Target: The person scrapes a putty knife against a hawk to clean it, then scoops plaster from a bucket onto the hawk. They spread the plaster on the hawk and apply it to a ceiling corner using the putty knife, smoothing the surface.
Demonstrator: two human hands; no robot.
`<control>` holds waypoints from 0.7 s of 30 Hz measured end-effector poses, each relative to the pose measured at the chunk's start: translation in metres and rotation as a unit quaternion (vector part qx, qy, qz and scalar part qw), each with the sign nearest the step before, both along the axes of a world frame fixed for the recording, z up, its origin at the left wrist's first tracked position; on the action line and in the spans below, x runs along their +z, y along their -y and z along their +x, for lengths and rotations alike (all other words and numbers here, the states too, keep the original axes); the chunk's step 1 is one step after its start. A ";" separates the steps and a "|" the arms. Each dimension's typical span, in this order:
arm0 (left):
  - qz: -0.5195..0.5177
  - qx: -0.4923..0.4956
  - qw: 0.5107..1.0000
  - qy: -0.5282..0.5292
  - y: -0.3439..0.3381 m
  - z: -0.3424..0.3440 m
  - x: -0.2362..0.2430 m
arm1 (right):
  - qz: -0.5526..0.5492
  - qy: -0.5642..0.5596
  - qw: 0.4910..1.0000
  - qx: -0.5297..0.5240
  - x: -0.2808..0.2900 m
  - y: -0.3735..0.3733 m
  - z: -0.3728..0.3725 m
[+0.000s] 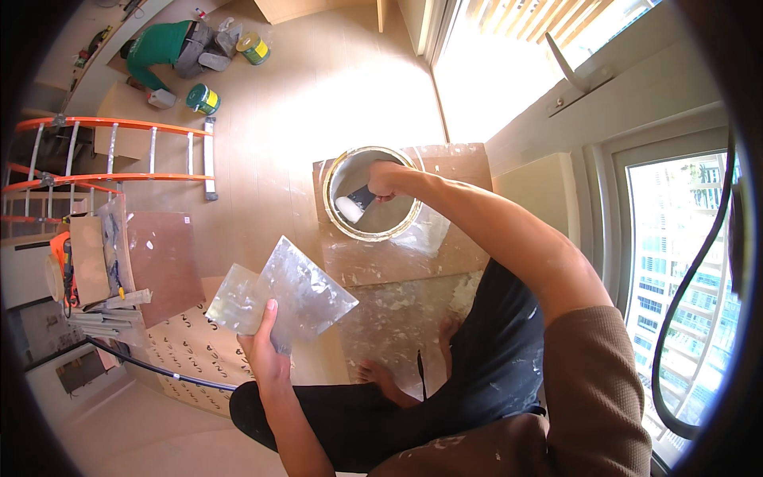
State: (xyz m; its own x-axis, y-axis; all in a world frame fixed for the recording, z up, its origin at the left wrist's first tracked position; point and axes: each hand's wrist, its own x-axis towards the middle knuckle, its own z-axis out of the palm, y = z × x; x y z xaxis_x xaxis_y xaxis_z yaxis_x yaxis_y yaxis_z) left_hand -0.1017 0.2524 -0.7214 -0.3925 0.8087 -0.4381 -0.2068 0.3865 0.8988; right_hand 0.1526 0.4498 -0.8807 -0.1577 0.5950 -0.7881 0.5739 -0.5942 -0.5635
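Brown sleeve cloth (596, 381) lay nearest the camera, around the right upper arm. Below and left of it, the left hand (266, 354) was closed on two overlapping metal plates (306, 290), thumb flat across their smeared upper faces, the other fingers mostly hidden underneath. Ahead and to the right of that grip, the right hand (385, 180) was curled around a dark tool (365, 196), whose far end, left of the knuckles, carried white paste (348, 210). Both tool and fist were within the rim of a round bucket (373, 236), which stood on a spattered brown board (397, 268).

Left of the bucket grip lay an orange-railed ladder (143, 178); farther off, beyond it, a co-worker in a green top (159, 46) bent low near two pails (253, 49). To the right of both grips, a black cable (658, 350) hung before a window (636, 270). The right forearm slanted across the bucket's near right rim, bent at the elbow; the left forearm rose steeply from the lower edge, beside a dark-trousered leg (342, 417)
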 end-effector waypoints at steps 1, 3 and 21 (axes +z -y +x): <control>0.011 0.000 1.000 0.004 -0.003 -0.001 -0.001 | 0.005 -0.013 1.000 -0.012 0.009 0.002 0.002; 0.033 0.003 0.999 0.013 -0.009 -0.004 -0.007 | 0.015 -0.020 1.000 -0.013 0.034 0.007 0.004; 0.020 -0.059 0.996 0.062 -0.064 0.012 -0.032 | 0.086 -0.110 0.986 -0.089 0.122 0.043 0.048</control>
